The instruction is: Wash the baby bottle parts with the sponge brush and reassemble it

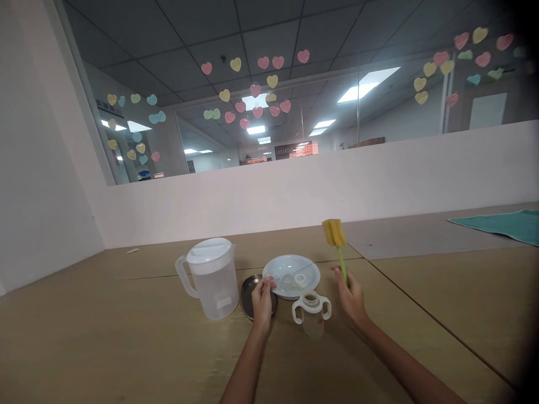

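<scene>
Rising above the gripping right hand [352, 297], the brush [335, 233] leans, the left hand [262, 297] pinched at the bowl [290, 262].

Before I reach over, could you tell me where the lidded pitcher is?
In the head view, the lidded pitcher stands upright on the table, left of the dark round dish and the left hand.

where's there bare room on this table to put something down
The table is bare in front of the lidded pitcher, and between the right forearm and teal cloth. It's crowded from pitcher to right hand: metal dish, white bowl, two-handled bottle, left hand.
</scene>
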The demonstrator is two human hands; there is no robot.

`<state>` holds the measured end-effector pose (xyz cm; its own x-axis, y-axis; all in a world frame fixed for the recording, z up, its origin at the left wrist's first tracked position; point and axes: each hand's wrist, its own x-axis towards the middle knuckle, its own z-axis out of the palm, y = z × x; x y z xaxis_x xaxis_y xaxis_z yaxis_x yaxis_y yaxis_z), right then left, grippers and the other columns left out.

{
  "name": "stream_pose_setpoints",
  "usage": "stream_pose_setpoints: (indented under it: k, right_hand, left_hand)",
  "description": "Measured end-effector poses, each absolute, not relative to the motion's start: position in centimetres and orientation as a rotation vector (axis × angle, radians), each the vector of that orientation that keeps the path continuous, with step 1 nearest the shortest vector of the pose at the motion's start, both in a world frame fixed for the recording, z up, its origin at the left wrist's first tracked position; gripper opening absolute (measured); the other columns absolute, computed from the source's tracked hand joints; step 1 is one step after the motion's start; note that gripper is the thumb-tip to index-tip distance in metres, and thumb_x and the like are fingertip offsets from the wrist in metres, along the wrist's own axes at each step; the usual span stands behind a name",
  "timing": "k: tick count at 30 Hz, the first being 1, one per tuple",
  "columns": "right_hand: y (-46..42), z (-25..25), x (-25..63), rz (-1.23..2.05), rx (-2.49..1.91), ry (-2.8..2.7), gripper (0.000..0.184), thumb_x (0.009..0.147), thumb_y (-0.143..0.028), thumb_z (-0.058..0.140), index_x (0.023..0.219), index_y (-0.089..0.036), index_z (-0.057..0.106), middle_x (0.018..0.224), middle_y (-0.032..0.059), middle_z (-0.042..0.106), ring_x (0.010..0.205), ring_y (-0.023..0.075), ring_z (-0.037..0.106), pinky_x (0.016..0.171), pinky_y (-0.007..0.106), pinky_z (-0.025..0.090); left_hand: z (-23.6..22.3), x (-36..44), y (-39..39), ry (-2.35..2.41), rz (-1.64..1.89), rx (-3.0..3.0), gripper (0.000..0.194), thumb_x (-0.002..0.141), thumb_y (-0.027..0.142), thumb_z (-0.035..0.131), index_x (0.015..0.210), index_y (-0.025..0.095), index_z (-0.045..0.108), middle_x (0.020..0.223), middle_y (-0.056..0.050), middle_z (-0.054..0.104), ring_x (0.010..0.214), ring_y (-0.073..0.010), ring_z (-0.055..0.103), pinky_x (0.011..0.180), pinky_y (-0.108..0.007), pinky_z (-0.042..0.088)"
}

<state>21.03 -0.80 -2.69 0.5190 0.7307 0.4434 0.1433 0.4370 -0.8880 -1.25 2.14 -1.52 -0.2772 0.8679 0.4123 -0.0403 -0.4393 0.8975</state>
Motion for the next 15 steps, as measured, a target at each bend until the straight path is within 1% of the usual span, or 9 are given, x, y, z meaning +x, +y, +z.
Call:
stream_pose_setpoints:
  k: [2, 4, 7, 10, 15]
  right_hand:
    - [-1.32, -2.52, 20.44, 0.436, -1.06, -1.132, 0.049, 0.078, -0.056, 0.048, 0.095, -0.013, 0.064, 0.083, 0.0063, 0.065, 0.082, 0.0198, 0.056, 0.069, 0.025, 0.044]
    - [-1.5, -2.44, 20.13, 0.442, -1.042, -1.236, 0.049, 0.08, -0.055, 0.044, 0.091, -0.013, 0.066, 0.086, 0.0077, 0.066, 0.086, 0.0215, 0.057, 0.074, 0.027, 0.043]
    - [-1.45, -2.32, 20.15, 0.442, -1.079, -1.37, 0.05, 0.082, -0.056, 0.041, 0.081, -0.013, 0.067, 0.079, 0.0059, 0.066, 0.079, 0.0205, 0.058, 0.07, 0.026, 0.043]
    - [-1.38, -2.07, 20.37, 0.409, -1.145, -1.491, 0.05, 0.081, -0.056, 0.043, 0.075, -0.013, 0.068, 0.073, 0.0036, 0.066, 0.071, 0.0191, 0.058, 0.065, 0.025, 0.043]
    - [-1.09, -1.72, 20.68, 0.239, -1.177, -1.599, 0.042, 0.081, -0.052, 0.048, 0.078, -0.016, 0.071, 0.081, 0.0065, 0.068, 0.074, 0.0199, 0.06, 0.068, 0.026, 0.043]
  left_hand:
    - [-1.67, -1.24, 2.14, 1.087, 1.745, 1.378, 0.041, 0.072, 0.053, 0.058, 0.07, 0.014, 0.068, 0.066, -0.004, 0.065, 0.078, -0.0182, 0.061, 0.075, -0.027, 0.044]
    - [-1.92, -1.32, 2.29, 1.103, 1.716, 1.434, 0.042, 0.074, 0.054, 0.055, 0.074, 0.014, 0.069, 0.065, -0.003, 0.063, 0.073, -0.0165, 0.059, 0.072, -0.026, 0.043]
    - [-2.24, -1.49, 2.59, 1.136, 1.698, 1.484, 0.044, 0.074, 0.055, 0.054, 0.076, 0.014, 0.069, 0.065, -0.003, 0.063, 0.069, -0.0153, 0.057, 0.069, -0.024, 0.042]
    - [-2.36, -1.59, 2.73, 1.162, 1.685, 1.519, 0.045, 0.074, 0.056, 0.053, 0.076, 0.014, 0.07, 0.065, -0.002, 0.063, 0.068, -0.0151, 0.057, 0.068, -0.024, 0.043]
    - [-2.22, -1.53, 2.46, 1.175, 1.651, 1.553, 0.04, 0.071, 0.052, 0.059, 0.074, 0.014, 0.071, 0.068, -0.004, 0.067, 0.071, -0.0168, 0.059, 0.073, -0.027, 0.044]
